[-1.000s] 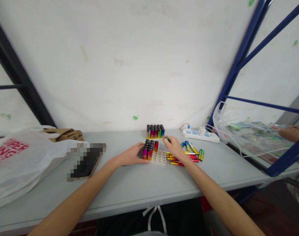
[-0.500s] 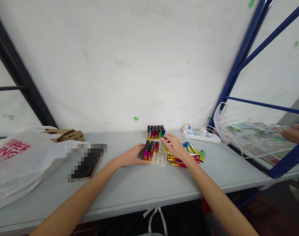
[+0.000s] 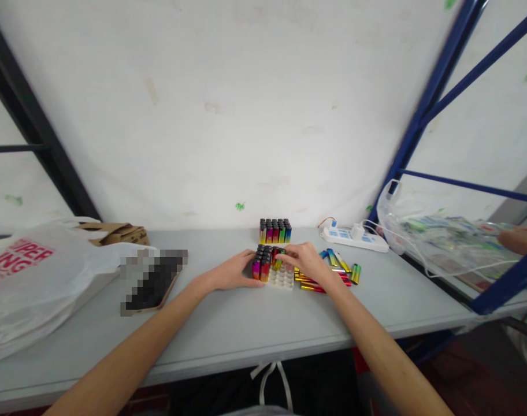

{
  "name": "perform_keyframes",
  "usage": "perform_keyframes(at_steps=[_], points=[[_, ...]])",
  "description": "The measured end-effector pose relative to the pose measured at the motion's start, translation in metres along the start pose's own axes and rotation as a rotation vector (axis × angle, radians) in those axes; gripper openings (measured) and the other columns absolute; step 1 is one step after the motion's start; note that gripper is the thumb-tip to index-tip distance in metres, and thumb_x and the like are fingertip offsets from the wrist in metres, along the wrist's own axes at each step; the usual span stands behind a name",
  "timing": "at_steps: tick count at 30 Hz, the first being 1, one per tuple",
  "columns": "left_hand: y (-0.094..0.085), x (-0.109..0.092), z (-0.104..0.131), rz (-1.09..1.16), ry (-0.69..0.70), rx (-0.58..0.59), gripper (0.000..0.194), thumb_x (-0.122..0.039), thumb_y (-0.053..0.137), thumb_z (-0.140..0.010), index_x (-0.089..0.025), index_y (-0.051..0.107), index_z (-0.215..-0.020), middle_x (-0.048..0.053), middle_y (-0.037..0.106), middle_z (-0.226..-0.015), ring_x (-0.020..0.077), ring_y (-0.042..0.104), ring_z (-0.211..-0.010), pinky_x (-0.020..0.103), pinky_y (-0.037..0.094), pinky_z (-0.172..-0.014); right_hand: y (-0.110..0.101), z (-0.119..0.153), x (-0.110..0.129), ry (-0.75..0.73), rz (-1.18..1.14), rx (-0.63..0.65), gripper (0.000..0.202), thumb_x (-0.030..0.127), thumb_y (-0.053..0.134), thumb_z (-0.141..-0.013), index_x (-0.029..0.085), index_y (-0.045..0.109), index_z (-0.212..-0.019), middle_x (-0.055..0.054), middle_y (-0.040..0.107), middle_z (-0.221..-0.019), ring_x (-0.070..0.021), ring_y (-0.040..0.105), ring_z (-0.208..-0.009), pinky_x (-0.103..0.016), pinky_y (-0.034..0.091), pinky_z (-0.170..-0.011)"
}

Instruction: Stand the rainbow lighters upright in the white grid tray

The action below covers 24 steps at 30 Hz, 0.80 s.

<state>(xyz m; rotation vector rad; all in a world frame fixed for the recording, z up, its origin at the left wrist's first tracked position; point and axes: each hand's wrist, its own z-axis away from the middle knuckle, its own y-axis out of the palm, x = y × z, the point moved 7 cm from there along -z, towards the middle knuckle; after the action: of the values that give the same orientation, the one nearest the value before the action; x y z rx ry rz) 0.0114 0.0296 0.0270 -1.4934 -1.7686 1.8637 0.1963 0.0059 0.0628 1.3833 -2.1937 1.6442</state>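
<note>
A white tray with round holes [image 3: 282,281] lies on the table, its left part filled with upright metallic-coloured lighters with black tops [image 3: 260,264]. My left hand [image 3: 232,271] grips the tray's left end, thumb at the front and fingers round behind the lighters. My right hand [image 3: 305,261] pinches a yellow-green lighter [image 3: 279,260] over the tray's holes, close beside the standing ones. Its lower end is hard to make out. Just right of the tray, under and beyond my right wrist, several loose lighters [image 3: 312,286] lie in a pile, gold, red, blue and green.
Behind the tray stands another block of lighters [image 3: 275,231]. A white power strip [image 3: 354,238] with cables sits at the back right. On the left are a phone [image 3: 155,283], a plastic bag [image 3: 51,283] and cardboard [image 3: 116,234]. Another person's hand [image 3: 521,238] shows beyond the blue frame [image 3: 413,127].
My right hand has moved slightly left, bringing the yellow-green lighter from the tray's back right edge to over its holes. My left hand stays at the tray's left end.
</note>
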Motion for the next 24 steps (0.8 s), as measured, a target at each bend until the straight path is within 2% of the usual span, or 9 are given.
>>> perform_keyframes(at_steps=[3,9,13,16,19,24], points=[[-0.001,-0.001,0.000,0.003,0.010,-0.012,0.078,-0.058,0.080,-0.074,-0.016,0.057,-0.137,0.015,0.060,-0.139,0.0357,0.057,-0.128,0.047,0.043,-0.113,0.003,0.000,0.002,-0.006,-0.020,0.029,0.047,0.052,0.056,-0.099,0.020,0.051,-0.065,0.000,0.067,-0.058,-0.0157,0.065,-0.055,-0.024,0.044,-0.059],[-0.001,0.000,0.001,0.013,0.003,-0.025,0.080,-0.059,0.081,-0.073,-0.018,0.057,-0.137,0.014,0.061,-0.138,0.0368,0.058,-0.126,0.048,0.044,-0.111,0.005,-0.002,0.004,-0.050,0.059,0.034,0.045,0.051,0.053,-0.100,0.021,0.051,-0.067,0.001,0.062,-0.057,-0.0149,0.060,-0.053,-0.025,0.040,-0.058],[0.000,0.000,0.000,0.017,0.011,-0.017,0.079,-0.060,0.080,-0.073,-0.017,0.058,-0.136,0.014,0.061,-0.138,0.0368,0.056,-0.128,0.047,0.043,-0.112,0.011,-0.001,0.004,-0.008,-0.018,0.078,0.042,0.049,0.055,-0.100,0.020,0.052,-0.069,0.001,0.064,-0.059,-0.0147,0.061,-0.054,-0.024,0.041,-0.057],[0.000,0.001,0.000,0.011,0.009,-0.014,0.079,-0.060,0.079,-0.074,-0.018,0.057,-0.137,0.014,0.061,-0.137,0.0363,0.057,-0.127,0.047,0.044,-0.112,0.017,-0.002,0.006,-0.026,0.040,0.102,0.041,0.048,0.054,-0.101,0.020,0.054,-0.071,0.001,0.064,-0.061,-0.0144,0.059,-0.054,-0.024,0.040,-0.058],[0.001,0.000,0.000,0.006,0.003,-0.013,0.080,-0.061,0.077,-0.076,-0.018,0.055,-0.138,0.014,0.061,-0.137,0.0356,0.057,-0.126,0.047,0.044,-0.111,0.015,-0.002,0.008,-0.073,0.093,0.055,0.043,0.050,0.052,-0.102,0.020,0.055,-0.071,0.000,0.064,-0.061,-0.0145,0.058,-0.056,-0.024,0.039,-0.060],[-0.001,-0.003,0.001,0.018,0.012,-0.023,0.078,-0.061,0.078,-0.076,-0.019,0.056,-0.137,0.013,0.061,-0.136,0.0354,0.058,-0.125,0.047,0.045,-0.111,-0.001,-0.001,0.000,-0.015,0.067,-0.080,0.049,0.059,0.047,-0.100,0.020,0.056,-0.072,-0.002,0.068,-0.065,-0.0157,0.061,-0.060,-0.025,0.043,-0.065]])
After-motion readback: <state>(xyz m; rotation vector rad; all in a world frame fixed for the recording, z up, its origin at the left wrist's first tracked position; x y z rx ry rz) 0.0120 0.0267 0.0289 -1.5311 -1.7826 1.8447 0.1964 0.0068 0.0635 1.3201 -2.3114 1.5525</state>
